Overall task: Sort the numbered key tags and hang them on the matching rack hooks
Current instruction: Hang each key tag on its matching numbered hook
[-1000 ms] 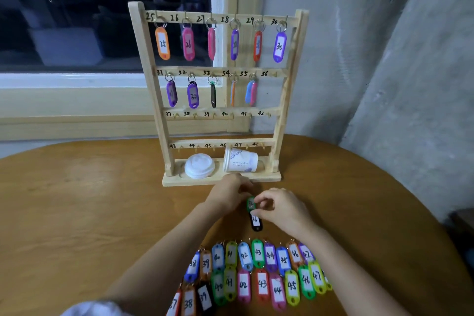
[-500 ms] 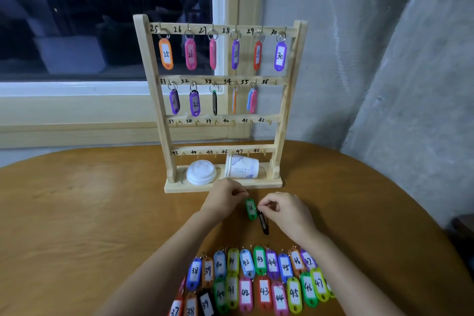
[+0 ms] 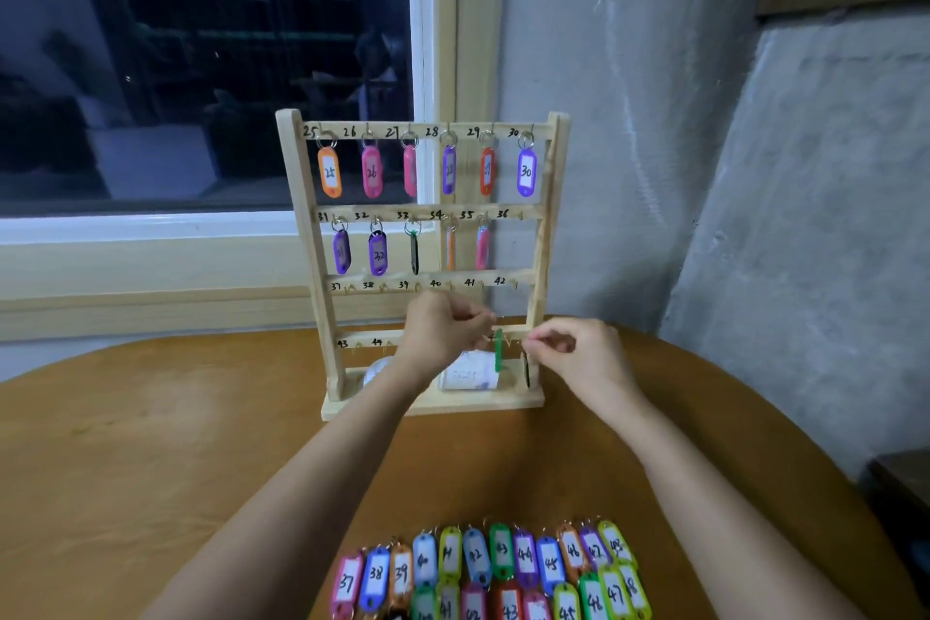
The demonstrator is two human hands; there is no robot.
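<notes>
Head view — A: hands?
B: Both up at the light wooden peg rack [image 3: 297,217], in front of its bottom rail. Left hand [image 3: 443,332] pinches the ring of a green plastic key tag [image 3: 498,350], fingers curled tight on it. The tag hangs edge-on, just right of that hand.
A: right side?
B: Right hand [image 3: 573,352] pinches the top of a black plastic key tag [image 3: 526,370], fingers narrow. This one hangs edge-on beside the rack's right post, just above the base. Can't read either number. Can't tell if either ring touches a hook, too blurred.
A: rack load?
B: Top rail, marked 25–30: six tags [image 3: 329,171] hanging. Second rail: five tags [image 3: 377,254] under 31–35.
A: rest?
B: Two rows of coloured numbered key tags [image 3: 478,564] lie on the round wooden counter [image 3: 151,443] at the near edge, 37–48 legible. A white paper cup [image 3: 470,375] lies on its side on the rack base, behind the green tag. A white round lid [image 3: 376,368] sits left of it, partly hidden by the left forearm. Behind the rack: dark window [image 3: 201,66], grey wall [image 3: 629,116].
</notes>
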